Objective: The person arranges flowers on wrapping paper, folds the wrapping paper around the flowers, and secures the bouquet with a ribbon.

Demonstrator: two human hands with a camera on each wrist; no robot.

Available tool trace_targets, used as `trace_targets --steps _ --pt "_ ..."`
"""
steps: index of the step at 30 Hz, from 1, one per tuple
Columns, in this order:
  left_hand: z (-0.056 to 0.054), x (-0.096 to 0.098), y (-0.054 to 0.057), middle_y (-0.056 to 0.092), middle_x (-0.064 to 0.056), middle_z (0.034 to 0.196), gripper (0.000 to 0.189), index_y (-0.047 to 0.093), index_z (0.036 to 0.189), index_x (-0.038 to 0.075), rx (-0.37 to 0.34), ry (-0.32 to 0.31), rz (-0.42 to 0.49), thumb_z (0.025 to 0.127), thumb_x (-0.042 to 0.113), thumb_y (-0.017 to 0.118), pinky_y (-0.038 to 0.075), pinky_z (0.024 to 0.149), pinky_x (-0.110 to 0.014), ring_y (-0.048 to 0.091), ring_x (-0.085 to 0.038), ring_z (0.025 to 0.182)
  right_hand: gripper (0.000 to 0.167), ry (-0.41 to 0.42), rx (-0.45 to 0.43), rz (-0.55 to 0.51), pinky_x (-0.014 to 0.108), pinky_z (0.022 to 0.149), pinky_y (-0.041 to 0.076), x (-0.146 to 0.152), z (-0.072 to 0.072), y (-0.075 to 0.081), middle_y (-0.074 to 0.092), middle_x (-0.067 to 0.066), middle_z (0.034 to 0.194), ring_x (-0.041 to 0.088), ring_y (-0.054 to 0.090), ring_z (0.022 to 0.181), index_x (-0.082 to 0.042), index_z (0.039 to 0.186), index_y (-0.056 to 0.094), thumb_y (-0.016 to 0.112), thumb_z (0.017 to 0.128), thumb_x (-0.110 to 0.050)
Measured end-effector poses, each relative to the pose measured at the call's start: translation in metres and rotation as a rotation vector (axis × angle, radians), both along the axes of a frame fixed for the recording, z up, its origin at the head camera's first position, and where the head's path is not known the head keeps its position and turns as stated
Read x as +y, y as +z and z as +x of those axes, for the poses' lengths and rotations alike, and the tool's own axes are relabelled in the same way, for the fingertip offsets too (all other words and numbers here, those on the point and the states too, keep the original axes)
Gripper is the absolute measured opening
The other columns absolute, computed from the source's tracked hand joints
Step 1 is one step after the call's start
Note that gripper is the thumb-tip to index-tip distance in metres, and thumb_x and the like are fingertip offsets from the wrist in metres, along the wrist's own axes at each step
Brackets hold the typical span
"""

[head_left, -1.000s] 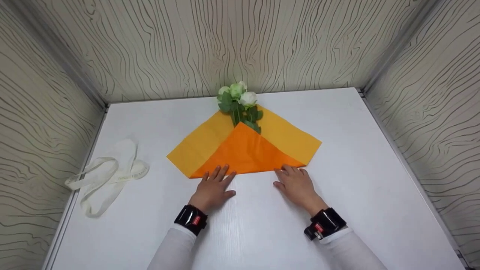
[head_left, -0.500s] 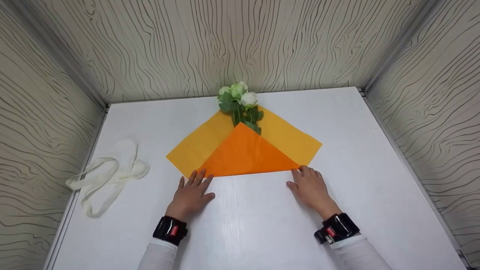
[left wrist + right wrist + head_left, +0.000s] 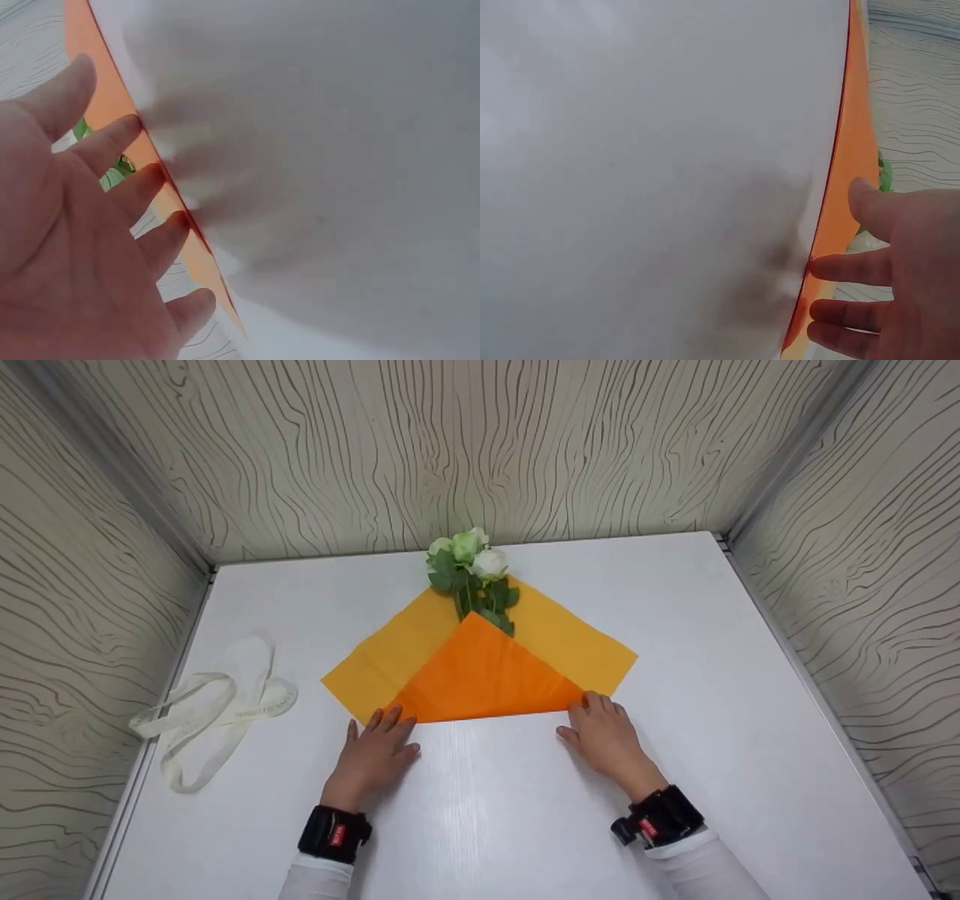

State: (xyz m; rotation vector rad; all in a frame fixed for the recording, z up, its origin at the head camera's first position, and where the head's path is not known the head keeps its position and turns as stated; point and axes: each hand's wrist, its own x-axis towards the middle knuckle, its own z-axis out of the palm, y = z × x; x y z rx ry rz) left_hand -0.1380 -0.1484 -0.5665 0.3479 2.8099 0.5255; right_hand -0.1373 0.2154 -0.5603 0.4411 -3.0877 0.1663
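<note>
A sheet of orange wrapping paper (image 3: 487,679) lies on the table, its near part folded up into a triangle with a straight crease facing me. White-green roses (image 3: 469,547) with leafy stems lie on the sheet, heads past its far edge and lower stems hidden under the fold. At the left end of the crease my left hand (image 3: 371,761) rests with fingers spread, fingertips on the paper's edge. My right hand (image 3: 607,739) touches the crease's right end with its fingertips, thumb held apart. Both wrist views show the fingertips along the orange edge (image 3: 169,180).
A loose cream ribbon (image 3: 199,727) with printed lettering lies in loops at the table's left side. The white table (image 3: 487,810) is bordered by wood-grain patterned panels (image 3: 450,450) at the back and both sides.
My hands have slid apart along the crease, left hand to the left end and right hand outward. In the last half second, the paper and roses have shifted slightly toward me and left.
</note>
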Motion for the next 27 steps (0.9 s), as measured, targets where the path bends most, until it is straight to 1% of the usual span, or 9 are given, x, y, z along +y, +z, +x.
trace_targets --steps 3,6,10,13,16,20,22,24,27 --pt "-0.002 0.002 0.001 0.031 -0.003 0.141 0.050 0.043 0.133 0.024 0.032 0.017 0.002 0.088 0.047 0.046 0.002 0.099 -0.058 0.021 -0.029 0.130 0.052 0.051 -0.016 -0.035 0.046 0.093 0.033 -0.015 -0.005 -0.001 0.041 0.015 0.123 0.031 0.038 0.110 -0.009 0.123 0.049 0.056 0.084 -0.042" --pt "-0.003 0.002 0.000 0.037 -0.004 0.137 0.045 0.049 0.128 0.024 0.095 0.021 -0.017 0.088 0.045 0.047 0.007 0.099 -0.060 0.028 -0.029 0.126 0.051 0.109 -0.039 -0.072 0.045 0.097 0.029 -0.028 -0.008 -0.006 0.036 0.012 0.133 0.030 0.034 0.118 -0.019 0.131 0.044 0.053 0.086 -0.042" --pt "-0.005 0.003 -0.002 0.048 -0.005 0.126 0.035 0.059 0.117 0.023 0.191 0.033 -0.002 0.088 0.040 0.051 0.014 0.096 -0.061 0.039 -0.030 0.116 0.048 0.123 -0.039 -0.073 0.046 0.096 0.031 -0.037 -0.010 -0.014 0.036 0.010 0.134 0.029 0.034 0.119 -0.024 0.132 0.044 0.051 0.087 -0.041" --pt "-0.007 0.003 -0.004 0.053 -0.006 0.114 0.028 0.064 0.109 0.021 0.239 0.064 0.009 0.087 0.036 0.055 0.019 0.094 -0.061 0.044 -0.029 0.107 0.048 0.114 -0.041 -0.060 0.047 0.095 0.032 -0.038 -0.010 -0.018 0.037 0.011 0.133 0.029 0.035 0.119 -0.024 0.131 0.045 0.052 0.087 -0.041" --pt "-0.010 0.004 -0.005 0.053 -0.005 0.104 0.026 0.065 0.106 0.019 0.257 0.110 0.001 0.085 0.033 0.058 0.024 0.093 -0.057 0.045 -0.026 0.098 0.048 0.113 -0.054 -0.053 0.048 0.095 0.030 -0.037 -0.012 -0.020 0.037 0.010 0.134 0.030 0.034 0.119 -0.025 0.132 0.044 0.051 0.087 -0.042" --pt "-0.018 0.007 -0.004 0.049 -0.006 0.098 0.033 0.060 0.113 0.012 0.254 0.169 0.037 0.086 0.031 0.057 0.032 0.089 -0.046 0.044 -0.024 0.090 0.048 0.104 -0.061 -0.047 0.048 0.096 0.029 -0.034 -0.014 -0.018 0.036 0.010 0.135 0.030 0.033 0.119 -0.028 0.132 0.043 0.049 0.087 -0.044" --pt "-0.022 0.008 -0.004 0.047 -0.009 0.102 0.038 0.055 0.118 0.009 0.259 0.197 0.052 0.087 0.030 0.057 0.033 0.088 -0.043 0.042 -0.025 0.092 0.048 0.101 -0.060 -0.044 0.048 0.096 0.029 -0.033 -0.015 -0.017 0.036 0.010 0.134 0.030 0.033 0.119 -0.028 0.132 0.043 0.049 0.087 -0.045" --pt "-0.027 0.007 -0.004 0.045 -0.014 0.109 0.044 0.050 0.122 0.006 0.275 0.225 0.059 0.086 0.030 0.057 0.031 0.091 -0.044 0.041 -0.028 0.099 0.049 0.100 -0.063 -0.043 0.048 0.096 0.028 -0.033 -0.015 -0.016 0.036 0.010 0.134 0.030 0.033 0.119 -0.028 0.132 0.044 0.050 0.087 -0.045" --pt "-0.033 0.003 -0.003 0.037 -0.023 0.125 0.061 0.041 0.130 0.003 0.251 0.283 0.058 0.083 0.038 0.058 0.020 0.099 -0.050 0.031 -0.036 0.116 0.049 0.097 -0.079 -0.048 0.048 0.097 0.028 -0.034 -0.015 -0.015 0.035 0.010 0.135 0.030 0.032 0.119 -0.028 0.132 0.044 0.050 0.086 -0.046"
